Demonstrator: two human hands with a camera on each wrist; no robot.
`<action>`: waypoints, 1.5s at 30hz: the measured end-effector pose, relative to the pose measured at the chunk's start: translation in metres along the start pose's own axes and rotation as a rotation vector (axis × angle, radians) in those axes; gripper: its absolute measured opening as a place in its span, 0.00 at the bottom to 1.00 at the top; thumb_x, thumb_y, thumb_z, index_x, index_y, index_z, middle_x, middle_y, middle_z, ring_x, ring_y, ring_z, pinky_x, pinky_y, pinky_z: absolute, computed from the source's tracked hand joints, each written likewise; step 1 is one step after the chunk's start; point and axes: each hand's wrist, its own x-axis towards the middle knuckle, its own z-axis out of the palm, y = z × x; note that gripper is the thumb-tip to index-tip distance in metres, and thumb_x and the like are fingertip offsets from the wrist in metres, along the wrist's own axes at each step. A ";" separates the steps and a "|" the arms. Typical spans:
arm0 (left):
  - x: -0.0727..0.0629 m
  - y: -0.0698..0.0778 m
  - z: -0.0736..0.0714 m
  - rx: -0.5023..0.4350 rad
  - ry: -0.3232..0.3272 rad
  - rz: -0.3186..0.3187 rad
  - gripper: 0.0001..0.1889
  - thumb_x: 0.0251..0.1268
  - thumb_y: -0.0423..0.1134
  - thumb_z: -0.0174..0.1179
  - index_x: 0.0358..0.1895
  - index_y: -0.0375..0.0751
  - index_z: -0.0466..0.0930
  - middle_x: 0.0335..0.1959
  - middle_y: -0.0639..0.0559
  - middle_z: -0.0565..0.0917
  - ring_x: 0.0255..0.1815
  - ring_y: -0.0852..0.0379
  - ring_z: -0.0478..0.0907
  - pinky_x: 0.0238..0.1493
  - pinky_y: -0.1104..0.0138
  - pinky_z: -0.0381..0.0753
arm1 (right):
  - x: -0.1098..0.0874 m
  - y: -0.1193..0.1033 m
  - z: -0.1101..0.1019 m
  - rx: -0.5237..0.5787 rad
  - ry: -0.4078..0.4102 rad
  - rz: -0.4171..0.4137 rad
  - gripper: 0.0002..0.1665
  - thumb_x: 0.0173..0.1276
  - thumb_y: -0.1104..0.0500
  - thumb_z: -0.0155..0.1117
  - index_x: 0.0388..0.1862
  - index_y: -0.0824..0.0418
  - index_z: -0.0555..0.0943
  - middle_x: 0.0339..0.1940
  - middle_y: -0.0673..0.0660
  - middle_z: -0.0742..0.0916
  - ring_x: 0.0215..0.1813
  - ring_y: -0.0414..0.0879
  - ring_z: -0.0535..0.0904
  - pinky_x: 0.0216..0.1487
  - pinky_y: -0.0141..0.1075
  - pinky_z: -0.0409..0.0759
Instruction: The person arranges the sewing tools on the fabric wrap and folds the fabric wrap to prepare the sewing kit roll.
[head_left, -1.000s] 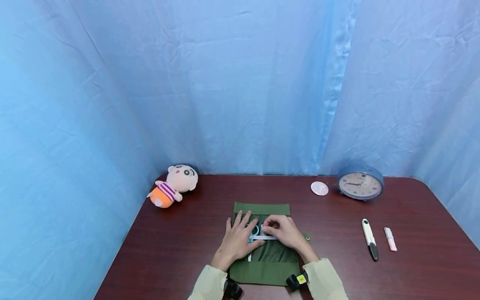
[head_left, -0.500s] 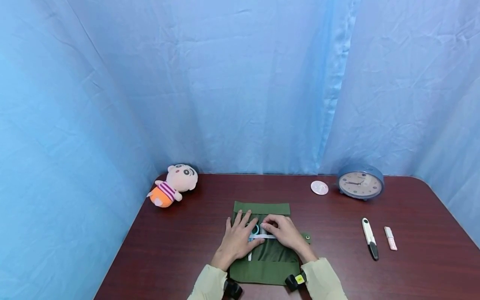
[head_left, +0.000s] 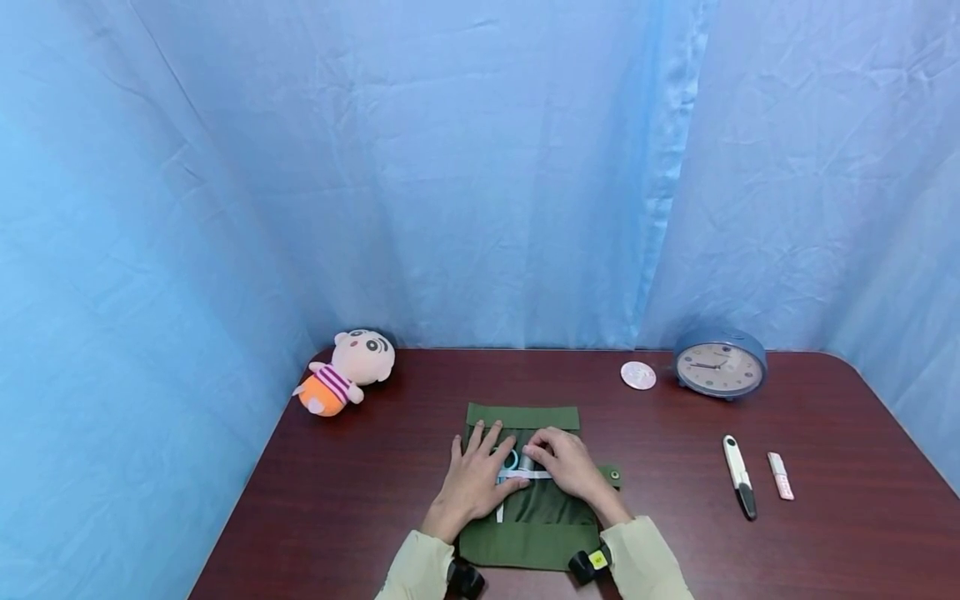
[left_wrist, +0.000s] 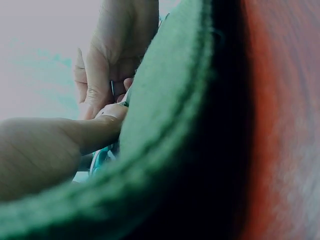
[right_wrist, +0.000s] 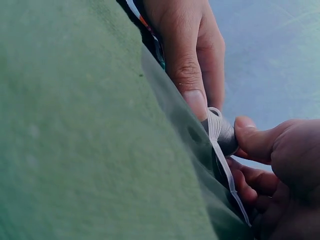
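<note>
A green fabric roll-up pouch (head_left: 528, 547) lies unrolled on the table. My left hand (head_left: 472, 482) rests on its left part with fingers spread, the thumb on a white elastic band (head_left: 536, 475). Light blue loop handles (head_left: 512, 459), like those of scissors, show beside the left fingers. My right hand (head_left: 572, 467) pinches a small grey, round-ended object (right_wrist: 227, 139) between thumb and fingers. The elastic (right_wrist: 215, 127) passes over this object, next to the left thumb (right_wrist: 194, 100). What kind of object it is cannot be told; its lower part is hidden.
A plush doll (head_left: 341, 375) sits at the back left. At the back right are a round pale disc (head_left: 639, 376) and a blue clock (head_left: 721, 365). A white-and-black handled tool (head_left: 739, 477) and a small white-and-pink stick (head_left: 781, 477) lie right of the pouch.
My right hand has shifted very slightly at the elastic, and more of the grey object shows beside its fingertips. The left hand stays in place.
</note>
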 end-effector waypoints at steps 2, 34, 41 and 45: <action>0.000 0.000 0.000 -0.003 -0.001 0.002 0.34 0.69 0.65 0.54 0.73 0.54 0.70 0.80 0.46 0.63 0.81 0.39 0.57 0.71 0.33 0.61 | 0.000 0.000 -0.001 0.025 0.006 0.000 0.06 0.74 0.54 0.62 0.36 0.51 0.84 0.31 0.47 0.83 0.28 0.32 0.70 0.33 0.29 0.69; 0.000 0.000 0.000 -0.010 -0.023 -0.009 0.35 0.68 0.66 0.55 0.74 0.55 0.69 0.81 0.47 0.61 0.82 0.40 0.55 0.72 0.33 0.59 | -0.001 0.001 -0.002 0.100 0.013 -0.105 0.04 0.68 0.53 0.68 0.33 0.49 0.85 0.27 0.46 0.83 0.25 0.31 0.69 0.29 0.28 0.71; 0.000 0.000 0.000 -0.021 -0.023 -0.003 0.34 0.69 0.65 0.54 0.74 0.55 0.69 0.80 0.47 0.61 0.82 0.39 0.55 0.72 0.32 0.59 | 0.000 -0.001 0.001 0.074 -0.017 -0.031 0.08 0.73 0.52 0.62 0.35 0.50 0.85 0.27 0.46 0.83 0.26 0.32 0.70 0.31 0.28 0.70; 0.000 0.000 0.000 -0.022 -0.020 0.000 0.34 0.69 0.65 0.54 0.74 0.54 0.69 0.80 0.46 0.61 0.82 0.39 0.55 0.72 0.32 0.59 | 0.000 0.000 0.001 0.077 -0.011 -0.030 0.08 0.74 0.52 0.61 0.38 0.51 0.86 0.31 0.47 0.84 0.28 0.32 0.71 0.32 0.28 0.71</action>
